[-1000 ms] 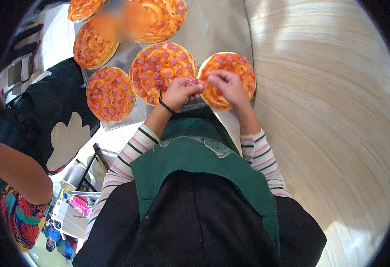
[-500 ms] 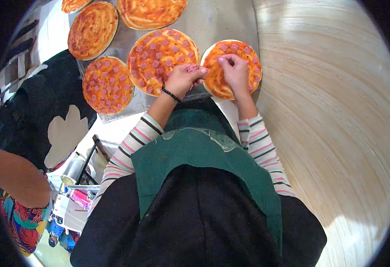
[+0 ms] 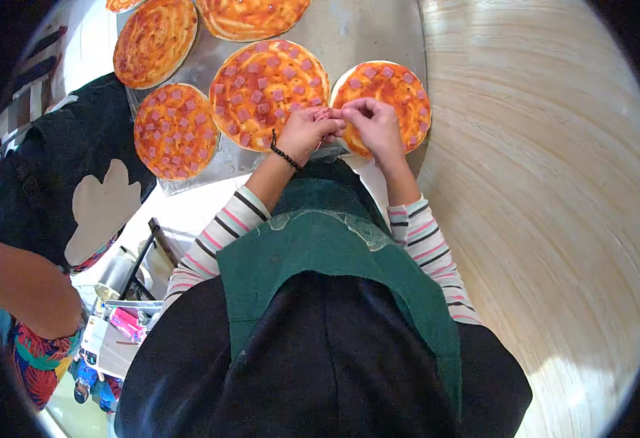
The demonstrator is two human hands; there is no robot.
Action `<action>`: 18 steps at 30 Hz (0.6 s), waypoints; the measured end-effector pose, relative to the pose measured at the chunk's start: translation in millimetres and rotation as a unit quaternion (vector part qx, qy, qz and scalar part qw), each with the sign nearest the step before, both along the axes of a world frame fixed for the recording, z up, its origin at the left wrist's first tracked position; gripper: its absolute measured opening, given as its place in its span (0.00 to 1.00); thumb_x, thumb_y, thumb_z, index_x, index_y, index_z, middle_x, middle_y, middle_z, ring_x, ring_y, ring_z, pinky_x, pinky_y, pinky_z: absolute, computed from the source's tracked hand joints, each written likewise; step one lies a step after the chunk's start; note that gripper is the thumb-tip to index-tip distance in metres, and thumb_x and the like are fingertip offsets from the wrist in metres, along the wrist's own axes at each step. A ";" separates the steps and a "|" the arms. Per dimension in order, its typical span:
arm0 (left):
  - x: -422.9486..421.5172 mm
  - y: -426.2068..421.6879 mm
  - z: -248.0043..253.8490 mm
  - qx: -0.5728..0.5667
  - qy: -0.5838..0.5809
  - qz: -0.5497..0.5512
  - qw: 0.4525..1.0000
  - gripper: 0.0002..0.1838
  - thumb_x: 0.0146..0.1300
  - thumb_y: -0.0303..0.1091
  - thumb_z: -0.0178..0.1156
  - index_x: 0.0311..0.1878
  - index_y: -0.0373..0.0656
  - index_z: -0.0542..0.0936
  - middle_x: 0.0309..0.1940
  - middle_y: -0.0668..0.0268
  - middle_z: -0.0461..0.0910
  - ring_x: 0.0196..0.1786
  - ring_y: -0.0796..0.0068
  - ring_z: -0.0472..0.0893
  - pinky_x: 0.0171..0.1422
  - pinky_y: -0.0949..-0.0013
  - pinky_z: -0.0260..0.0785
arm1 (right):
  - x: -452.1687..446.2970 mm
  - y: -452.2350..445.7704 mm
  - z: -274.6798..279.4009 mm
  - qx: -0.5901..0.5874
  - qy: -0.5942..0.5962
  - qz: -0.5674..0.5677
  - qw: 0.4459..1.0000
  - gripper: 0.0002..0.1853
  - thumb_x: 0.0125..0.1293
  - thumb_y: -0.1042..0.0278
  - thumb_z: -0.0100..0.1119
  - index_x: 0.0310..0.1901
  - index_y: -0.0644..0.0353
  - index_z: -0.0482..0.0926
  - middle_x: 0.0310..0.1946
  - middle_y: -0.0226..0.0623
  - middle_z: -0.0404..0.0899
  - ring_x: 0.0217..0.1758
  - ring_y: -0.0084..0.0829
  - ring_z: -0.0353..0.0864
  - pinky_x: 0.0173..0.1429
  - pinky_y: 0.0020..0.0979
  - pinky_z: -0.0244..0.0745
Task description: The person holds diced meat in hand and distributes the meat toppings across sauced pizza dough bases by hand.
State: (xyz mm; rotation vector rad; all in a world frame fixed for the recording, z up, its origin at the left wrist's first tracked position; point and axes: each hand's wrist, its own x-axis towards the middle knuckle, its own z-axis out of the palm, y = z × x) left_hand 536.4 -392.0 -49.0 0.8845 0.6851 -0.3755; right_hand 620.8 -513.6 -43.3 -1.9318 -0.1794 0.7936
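My left hand (image 3: 308, 132), with a black beaded bracelet at the wrist, is closed around a small heap of diced ham (image 3: 323, 115). Beside it, my right hand (image 3: 378, 130) pinches thumb and fingertips together right at the ham; what is between the fingertips is too small to make out. Both hands are over the lower edge of the right-hand pizza (image 3: 389, 91), a sauced base with ham cubes along its upper and right side. Left of it lies a larger pizza (image 3: 265, 84) scattered with ham cubes, partly covered by my left hand.
A smaller ham-topped pizza (image 3: 176, 135) lies at the left of the metal tray (image 3: 364, 33). Behind are sauced bases without ham, including one pizza base (image 3: 154, 44) at upper left. Another person's arm (image 3: 32, 292) shows at left. Wood-patterned surface (image 3: 524, 182) extends at right.
My right hand has moved left from above the right-hand pizza to the ham in my left hand. The view has shifted slightly, so the pizzas appear a little higher.
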 end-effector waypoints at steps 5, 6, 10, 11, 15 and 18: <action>-16.3 10.2 7.8 -0.190 0.015 0.062 0.980 0.15 0.57 0.31 0.48 0.47 0.34 0.68 0.37 0.61 0.75 0.39 0.75 0.76 0.43 0.76 0.69 | 8.8 15.0 -18.8 -0.200 -0.358 0.149 0.900 0.07 0.49 0.68 0.55 0.30 0.60 0.78 0.24 0.39 0.75 0.29 0.34 0.75 0.34 0.31 0.69; -19.7 9.7 8.7 -0.188 0.016 0.064 0.980 0.15 0.57 0.31 0.48 0.47 0.34 0.68 0.37 0.61 0.75 0.39 0.75 0.76 0.43 0.76 0.69 | 7.3 14.6 -16.9 -0.198 -0.357 0.150 0.900 0.07 0.49 0.68 0.55 0.30 0.60 0.78 0.24 0.39 0.75 0.29 0.34 0.75 0.34 0.31 0.69; -26.3 3.9 17.2 -0.190 -0.008 0.073 0.979 0.14 0.59 0.30 0.45 0.46 0.34 0.66 0.37 0.62 0.73 0.40 0.74 0.75 0.46 0.73 0.69 | -7.8 5.0 8.3 -0.081 -0.234 0.086 0.965 0.07 0.47 0.67 0.57 0.29 0.58 0.78 0.23 0.37 0.73 0.31 0.35 0.71 0.37 0.34 0.66; -27.7 1.8 19.2 -0.190 -0.009 0.081 0.978 0.12 0.58 0.29 0.46 0.45 0.36 0.66 0.34 0.65 0.73 0.37 0.76 0.75 0.43 0.74 0.70 | -15.4 0.4 16.2 0.004 -0.134 0.078 0.988 0.07 0.46 0.67 0.57 0.29 0.58 0.77 0.23 0.36 0.73 0.31 0.36 0.71 0.37 0.35 0.66; -41.6 -10.8 5.4 -0.222 -0.017 0.120 0.967 0.10 0.60 0.30 0.45 0.44 0.39 0.67 0.35 0.65 0.73 0.37 0.78 0.75 0.44 0.73 0.69 | -36.9 -12.1 39.0 0.007 -0.218 0.166 0.962 0.09 0.46 0.69 0.61 0.31 0.60 0.77 0.23 0.35 0.73 0.28 0.31 0.72 0.34 0.29 0.66; -49.8 -21.2 0.8 -0.235 -0.052 0.164 0.957 0.12 0.60 0.32 0.46 0.47 0.38 0.66 0.40 0.65 0.72 0.43 0.75 0.73 0.50 0.71 0.67 | -47.8 -19.0 36.3 -0.013 -0.303 0.182 0.935 0.08 0.47 0.70 0.61 0.30 0.60 0.77 0.22 0.34 0.73 0.27 0.28 0.72 0.33 0.26 0.67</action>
